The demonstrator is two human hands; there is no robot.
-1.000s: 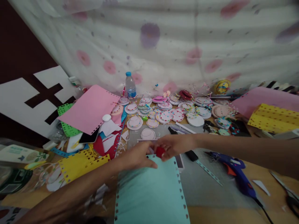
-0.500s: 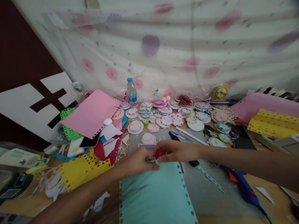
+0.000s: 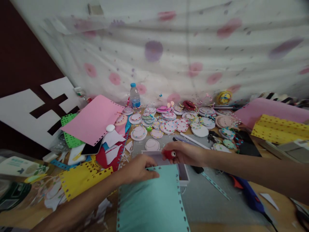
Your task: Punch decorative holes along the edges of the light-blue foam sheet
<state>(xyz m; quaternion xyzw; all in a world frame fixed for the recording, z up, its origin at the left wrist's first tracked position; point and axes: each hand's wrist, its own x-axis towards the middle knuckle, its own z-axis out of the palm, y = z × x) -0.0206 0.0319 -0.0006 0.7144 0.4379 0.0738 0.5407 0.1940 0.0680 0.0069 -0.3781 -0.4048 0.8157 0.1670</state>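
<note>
My left hand (image 3: 138,169) is closed on the top edge of a teal sheet (image 3: 152,199), thumb on top and fingers beneath. Rows of small punched holes run along the sheet's edges. My right hand (image 3: 182,153) grips a small red craft punch (image 3: 170,154), held just above the sheet's top right corner and apart from it. Partly hidden beneath the sheet and hands is a shallow white tray (image 3: 184,180). A punched teal strip (image 3: 214,185) lies to the right of it.
Stacks of white paper discs (image 3: 169,127) with beaded trims fill the back. A water bottle (image 3: 134,96) stands behind them. Pink sheet (image 3: 96,119) and yellow sheet (image 3: 84,180) lie left. A blue glue gun (image 3: 251,195), scissors (image 3: 301,212) and yellow punched sheet (image 3: 280,129) are right.
My right hand has lifted the red craft punch off the sheet's top edge, moving slightly right. The sheet and my left hand have shifted a little left, uncovering more of the tray.
</note>
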